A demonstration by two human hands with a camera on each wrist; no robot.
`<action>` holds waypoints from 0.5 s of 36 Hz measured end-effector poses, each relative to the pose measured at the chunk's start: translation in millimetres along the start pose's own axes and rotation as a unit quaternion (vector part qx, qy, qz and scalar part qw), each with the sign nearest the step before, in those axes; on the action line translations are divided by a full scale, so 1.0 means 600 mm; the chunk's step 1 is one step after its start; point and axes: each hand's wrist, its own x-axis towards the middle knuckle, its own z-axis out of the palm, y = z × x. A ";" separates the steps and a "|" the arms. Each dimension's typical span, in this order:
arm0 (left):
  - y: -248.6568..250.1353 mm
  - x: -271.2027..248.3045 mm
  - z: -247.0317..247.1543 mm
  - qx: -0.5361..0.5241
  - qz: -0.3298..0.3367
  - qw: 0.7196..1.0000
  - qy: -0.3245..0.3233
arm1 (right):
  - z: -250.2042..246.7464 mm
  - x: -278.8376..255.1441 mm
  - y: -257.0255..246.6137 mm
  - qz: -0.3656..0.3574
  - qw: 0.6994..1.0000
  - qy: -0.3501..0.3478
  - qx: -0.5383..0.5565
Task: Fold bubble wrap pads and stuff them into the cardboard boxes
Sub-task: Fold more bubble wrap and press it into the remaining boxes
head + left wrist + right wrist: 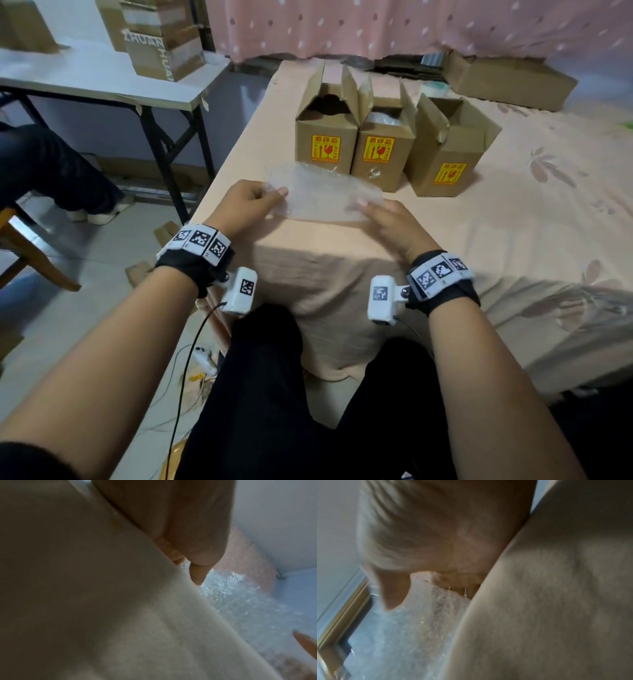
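A clear bubble wrap pad [322, 193] is held just above the peach bedsheet in front of me. My left hand [253, 200] pinches its left edge between thumb and fingers. My right hand [383, 219] holds its right edge, fingers under the wrap. Three open cardboard boxes stand behind it: the left box [325, 137], the middle box [383, 144] with bubble wrap inside, and the right box [448, 150], turned slightly. The left wrist view shows my thumb [197, 573] on the wrap [240, 595]. The blurred right wrist view shows my palm and the wrap [423, 615].
The bed [513, 222] reaches far to the right; its corner lies between my knees. A white folding table [102, 78] with cardboard boxes stands at the left, and a seated person's leg [51, 171] is beside it. A flat carton [510, 78] lies at the bed's far end.
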 end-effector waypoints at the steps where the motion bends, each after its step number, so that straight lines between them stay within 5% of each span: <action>1: -0.001 0.001 0.001 -0.009 -0.002 1.000 0.007 | -0.003 0.007 0.006 -0.013 0.999 0.042 -0.010; 9: 0.003 0.002 0.009 -0.019 -0.015 0.999 0.033 | -0.006 0.031 0.039 -0.051 0.969 0.214 -0.111; 18: -0.010 0.013 0.011 0.005 -0.030 0.996 0.079 | 0.011 0.048 0.013 0.038 0.935 0.260 -0.239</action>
